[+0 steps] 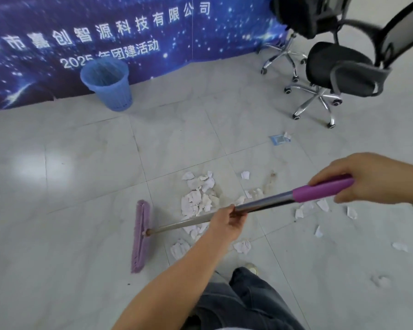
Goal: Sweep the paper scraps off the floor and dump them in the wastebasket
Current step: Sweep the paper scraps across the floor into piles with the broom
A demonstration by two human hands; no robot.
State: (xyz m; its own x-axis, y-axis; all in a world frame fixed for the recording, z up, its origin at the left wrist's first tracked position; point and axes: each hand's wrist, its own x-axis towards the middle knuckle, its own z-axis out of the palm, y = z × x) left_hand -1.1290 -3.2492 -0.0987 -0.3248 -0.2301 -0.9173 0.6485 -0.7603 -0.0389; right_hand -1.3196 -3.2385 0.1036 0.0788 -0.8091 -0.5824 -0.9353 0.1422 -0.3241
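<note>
Purple broom, blue wastebasket, white scraps

Both forearms are bare with no sleeves showing, the left hand and right hand wear no gloves, and below come dark grey jeans and a pale shoe.

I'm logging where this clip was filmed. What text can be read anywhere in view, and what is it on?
All on the blue banner behind the wastebasket:
"市嘉创智源科技有限公司", top line; its start is cut off at the left edge.
"2025年团建活动", second line; the wastebasket rim partly covers "年".
The small blue packet on the floor: any print is too blurred to read.
Nothing readable on the broom or chairs.
</note>
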